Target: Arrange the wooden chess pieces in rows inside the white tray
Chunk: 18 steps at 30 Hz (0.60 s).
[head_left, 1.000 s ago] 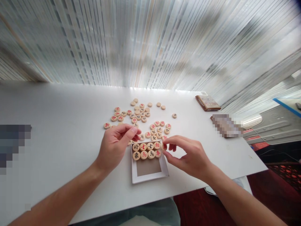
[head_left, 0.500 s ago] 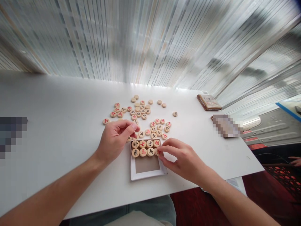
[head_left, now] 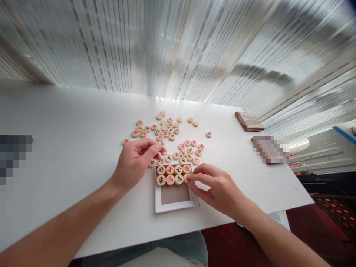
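A white open box (head_left: 158, 198) lies near the table's front edge. Two rows of round wooden Chinese chess pieces with red or black characters fill its upper part, and the lower part shows a bare grey-brown bottom. My right hand (head_left: 219, 185) reaches in from the right, thumb and fingertips on the red-marked chess piece (head_left: 187, 178) at the right end of the second row. Beyond the box's upper left corner, my left hand (head_left: 140, 157) hovers with curled fingers and the thumb pressed to them. Whatever it may hold is hidden.
Several loose chess pieces (head_left: 183, 152) are scattered beyond the box, some face down. A brown patterned box (head_left: 249, 121) and a blurred-out item (head_left: 269, 149) lie at the table's right. A blurred dark object (head_left: 15, 155) is at the left edge. Striped curtains (head_left: 144, 48) hang behind.
The view has shifted slightly. Both hands keep nearly the same place and pose, the right still at the end piece of the second row.
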### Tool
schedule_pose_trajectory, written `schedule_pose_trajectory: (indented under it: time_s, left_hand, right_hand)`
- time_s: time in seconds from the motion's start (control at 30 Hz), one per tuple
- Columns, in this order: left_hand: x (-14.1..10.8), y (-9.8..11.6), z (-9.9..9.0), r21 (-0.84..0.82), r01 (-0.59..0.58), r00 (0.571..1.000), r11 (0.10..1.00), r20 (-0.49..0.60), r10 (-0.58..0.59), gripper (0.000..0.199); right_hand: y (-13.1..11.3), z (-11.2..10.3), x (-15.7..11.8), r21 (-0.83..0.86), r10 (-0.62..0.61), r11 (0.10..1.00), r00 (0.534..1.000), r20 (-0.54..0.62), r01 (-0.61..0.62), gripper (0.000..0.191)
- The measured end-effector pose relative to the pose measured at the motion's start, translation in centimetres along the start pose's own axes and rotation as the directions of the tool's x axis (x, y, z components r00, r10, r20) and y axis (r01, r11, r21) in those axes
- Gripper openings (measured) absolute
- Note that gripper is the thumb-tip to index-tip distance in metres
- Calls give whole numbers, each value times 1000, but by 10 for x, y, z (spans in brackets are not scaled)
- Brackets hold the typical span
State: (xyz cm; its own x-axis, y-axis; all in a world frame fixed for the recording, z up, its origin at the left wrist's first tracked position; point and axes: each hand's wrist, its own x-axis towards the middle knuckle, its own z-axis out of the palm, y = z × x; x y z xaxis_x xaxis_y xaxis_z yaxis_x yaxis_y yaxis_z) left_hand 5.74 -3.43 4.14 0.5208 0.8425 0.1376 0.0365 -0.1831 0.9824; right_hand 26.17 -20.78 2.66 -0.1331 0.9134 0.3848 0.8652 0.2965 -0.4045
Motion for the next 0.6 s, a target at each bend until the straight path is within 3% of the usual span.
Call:
schedule_pose_trajectory:
  time_s: [0.17, 0.33, 0.47, 0.53, 0.6]
  left_hand:
    - [3, -5, -4, -20, 23, 999, 1000, -40, -24, 23]
    - [17, -8, -20, 15, -31, 986, 999, -162, 33, 21]
    - [32, -13, -42, 149, -116, 945, 982, -289, 156, 22]
    - [38, -17, -52, 194, -108, 927, 975, -333, 169, 23]
    - [43, -21, -59, 230, -98, 921, 968, -347, 175, 25]
  right_hand:
    - [-3, -23, 11, 21, 21, 1000, 996, -83, -20, 10]
    - [21, -37, 63, 132, 142, 985, 964, -224, -115, 8]
    - [60, -18, 103, 295, 317, 931, 877, -361, -215, 16]
    - [74, -3, 109, 271, 331, 934, 849, -411, -233, 19]
    - [81, 9, 105, 261, 316, 940, 850, -421, -220, 18]
